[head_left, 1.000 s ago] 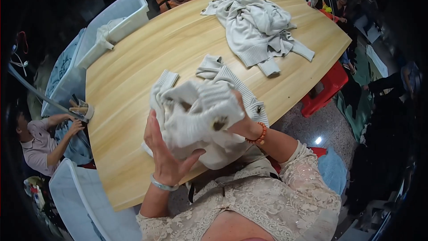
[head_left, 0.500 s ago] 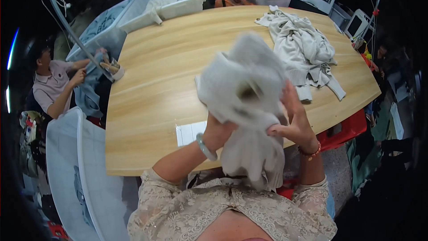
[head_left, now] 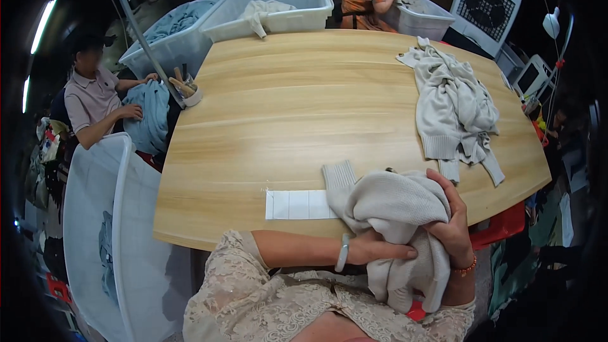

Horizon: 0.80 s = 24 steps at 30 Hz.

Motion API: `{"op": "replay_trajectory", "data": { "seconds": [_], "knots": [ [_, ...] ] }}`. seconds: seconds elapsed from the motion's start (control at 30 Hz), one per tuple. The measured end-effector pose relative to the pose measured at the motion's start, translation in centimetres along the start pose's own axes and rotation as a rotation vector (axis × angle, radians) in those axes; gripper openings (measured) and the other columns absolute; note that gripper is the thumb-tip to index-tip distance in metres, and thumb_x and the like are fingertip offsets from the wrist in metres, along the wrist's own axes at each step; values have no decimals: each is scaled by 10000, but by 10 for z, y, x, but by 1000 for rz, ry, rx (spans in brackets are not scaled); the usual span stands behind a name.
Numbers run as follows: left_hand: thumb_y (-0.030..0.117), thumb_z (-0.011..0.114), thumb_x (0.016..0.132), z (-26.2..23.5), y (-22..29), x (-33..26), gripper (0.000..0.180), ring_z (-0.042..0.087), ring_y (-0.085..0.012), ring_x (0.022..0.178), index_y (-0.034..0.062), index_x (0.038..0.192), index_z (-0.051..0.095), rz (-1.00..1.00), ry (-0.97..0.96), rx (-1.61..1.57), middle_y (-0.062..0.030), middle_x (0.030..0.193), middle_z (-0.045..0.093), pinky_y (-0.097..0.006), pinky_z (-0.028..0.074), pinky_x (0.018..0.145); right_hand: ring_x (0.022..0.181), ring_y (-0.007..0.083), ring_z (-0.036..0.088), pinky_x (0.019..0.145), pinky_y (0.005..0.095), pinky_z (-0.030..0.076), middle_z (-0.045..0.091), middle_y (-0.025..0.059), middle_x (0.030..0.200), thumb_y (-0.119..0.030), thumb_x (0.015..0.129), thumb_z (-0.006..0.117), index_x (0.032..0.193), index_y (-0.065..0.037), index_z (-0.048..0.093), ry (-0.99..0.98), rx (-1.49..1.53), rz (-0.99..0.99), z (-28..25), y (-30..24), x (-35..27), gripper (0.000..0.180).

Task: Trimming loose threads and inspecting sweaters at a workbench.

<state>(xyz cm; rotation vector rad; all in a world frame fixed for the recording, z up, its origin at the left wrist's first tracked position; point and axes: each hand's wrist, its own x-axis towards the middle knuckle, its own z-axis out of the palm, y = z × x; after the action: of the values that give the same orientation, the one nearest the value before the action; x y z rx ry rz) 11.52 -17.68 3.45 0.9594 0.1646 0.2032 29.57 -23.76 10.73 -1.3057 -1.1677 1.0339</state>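
At four o'clock, a cream garment [head_left: 399,199] is grasped by the fingers of left hand [head_left: 375,250] and right hand [head_left: 454,231], seemingly to support its folds.

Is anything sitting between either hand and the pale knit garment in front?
Nothing visible: the left hand and right hand both touch the pale knit garment directly. The white strip on the table lies left of both hands, not between them and the fabric.
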Motion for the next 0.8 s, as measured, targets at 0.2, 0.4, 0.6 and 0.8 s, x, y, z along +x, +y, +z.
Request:
{"op": "replay_trajectory", "data": {
  "seconds": [0.2, 0.4, 0.6, 0.8],
  "knots": [
    [195, 665, 904, -14, -4, 20, 490, 652, -213, 1056, 25, 1333, 501, -238, 34, -507, -106, 1214, 634, -355, 532, 937, 1112, 142, 549, 950, 267, 451, 578, 104, 1255, -143, 890, 704, 1423, 33, 399, -180, -5, 234, -41, 31, 24, 639],
    [368, 682, 879, -136, 129, 73, 521, 647, -226, 1026, 70, 1284, 546, 33, 500, -41, -89, 1146, 649, -393, 542, 914, 911, 104, 628, 786, 250, 527, 659, 73, 1088, -234, 964, 623, 1386, -11, 463, -14, 13, 286, -97, 77, 62, 504],
    [584, 532, 919, -197, 427, 131, 906, 236, -352, 1443, 0, 1509, 169, 1214, 719, 182, -218, 1576, 179, -456, 100, 1206, 877, 87, 617, 738, 251, 541, 660, 57, 1049, -294, 942, 656, 1362, 9, 483, 154, -3, 277, -139, 103, 106, 545],
    [269, 620, 957, -259, 333, 155, 625, 505, -222, 1214, 44, 1458, 322, 898, 485, 834, -121, 1329, 517, -356, 402, 1030, 1125, 303, 541, 959, 408, 452, 572, 189, 1229, -337, 766, 812, 1373, -26, 474, 569, -743, -86, -189, 149, 161, 760]
  ]
}}
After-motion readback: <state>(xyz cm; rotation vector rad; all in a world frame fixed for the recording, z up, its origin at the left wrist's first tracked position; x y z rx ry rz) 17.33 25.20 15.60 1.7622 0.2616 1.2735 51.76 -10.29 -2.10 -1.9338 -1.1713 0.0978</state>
